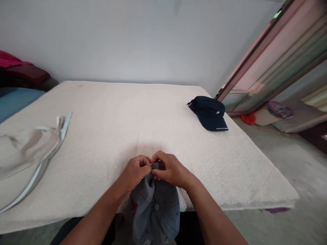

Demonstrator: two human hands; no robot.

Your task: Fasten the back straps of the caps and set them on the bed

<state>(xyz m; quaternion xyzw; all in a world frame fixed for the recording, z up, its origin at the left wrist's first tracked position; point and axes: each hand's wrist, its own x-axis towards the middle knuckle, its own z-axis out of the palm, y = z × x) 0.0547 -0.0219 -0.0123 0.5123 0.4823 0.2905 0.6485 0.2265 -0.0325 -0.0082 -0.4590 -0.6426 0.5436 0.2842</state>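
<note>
A grey baseball cap (163, 207) hangs at the table's front edge, its crown and top button facing me. My left hand (136, 172) pinches the cap's back strap between thumb and fingers. Right beside it, my right hand (170, 168) grips the same strap (155, 165), and the fingertips of both hands nearly meet there. The strap's fastening is mostly hidden by the fingers. Farther off to the right, a navy baseball cap (208, 110) rests on the table with its brim toward me.
A white textured cover (107, 119) lies over the table, which meets a pale wall (122, 41). On the left is a beige sun hat (33, 149) with a light trim. A glazed door frame (255, 58) stands at the right, above a concrete floor (268, 146).
</note>
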